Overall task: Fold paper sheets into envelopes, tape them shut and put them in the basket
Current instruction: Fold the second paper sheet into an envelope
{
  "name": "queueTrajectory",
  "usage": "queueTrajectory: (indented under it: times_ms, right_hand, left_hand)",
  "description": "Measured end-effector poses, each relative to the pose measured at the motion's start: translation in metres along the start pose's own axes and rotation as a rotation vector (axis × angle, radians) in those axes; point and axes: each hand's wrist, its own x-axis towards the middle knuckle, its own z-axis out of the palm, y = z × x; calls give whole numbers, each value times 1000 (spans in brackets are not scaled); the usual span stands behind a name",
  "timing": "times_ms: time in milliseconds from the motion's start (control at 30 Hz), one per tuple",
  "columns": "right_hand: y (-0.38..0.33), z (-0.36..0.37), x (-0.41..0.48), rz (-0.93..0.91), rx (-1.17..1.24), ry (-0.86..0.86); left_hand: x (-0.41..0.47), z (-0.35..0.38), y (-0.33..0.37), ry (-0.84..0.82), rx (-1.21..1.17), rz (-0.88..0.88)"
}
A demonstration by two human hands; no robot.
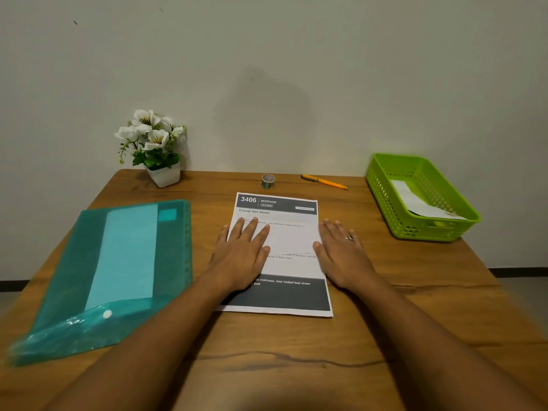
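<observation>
A wooden table [385, 336] against a plain wall. On its left side lies one teal plastic folder [118, 271]. At the far right stands one green basket [427, 229] with one folded white paper [415, 203] inside.

In the middle lies one printed paper sheet [292, 238], flat and unfolded, its long axis running near to far. Two hands rest on it, fingers straight and slightly apart, holding nothing. The left hand [243, 256] lies flat on the sheet's left half. The right hand [344, 256] covers its right edge, partly on the table. Both are equally near, so either could likely start the first fold.

At the far edge are one potted flower plant [154, 143] on the left, one orange pen [324, 182], and one tape roll [268, 181] just beyond the sheet's far end.
</observation>
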Motion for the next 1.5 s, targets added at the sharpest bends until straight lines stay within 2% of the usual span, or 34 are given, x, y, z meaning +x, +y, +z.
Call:
queueTrajectory:
  times_ms: [200, 333, 600, 733, 833, 967, 1233, 1400, 1500]
  right_hand:
    - [-1, -11, -1, 42, -9, -53]
    - [-30, -27, 0, 21, -21, 10]
    - [-207, -29, -7, -370, 237, 56]
    - [-290, -13, -27, -514, 350, -13]
    - [-325, 2, -42, -543, 334, -99]
    - [-332, 13, -43, -548, 277, -126]
    - [-315, 4, -23, -486, 506, -350]
    - [-307, 3, -20, -530, 491, -413]
    - [-302, 5, -25, -549, 493, -432]
  left_hand:
    - [-2, -14, 0, -49, -101, 13]
    - [-18, -40, -16, 67, -289, -7]
    - [-109, -85, -108, 198, -314, -262]
    - [-173, -87, -159, 139, -362, -394]
    - [-206, -83, -178, 115, -389, -398]
    - [-221, -77, -183, 86, -444, -334]
    - [-236, -84, -190, 3, -838, -353]
    - [-242, -86, -194, -96, -898, -337]
    - [-243, -85, -195, -167, -758, -338]
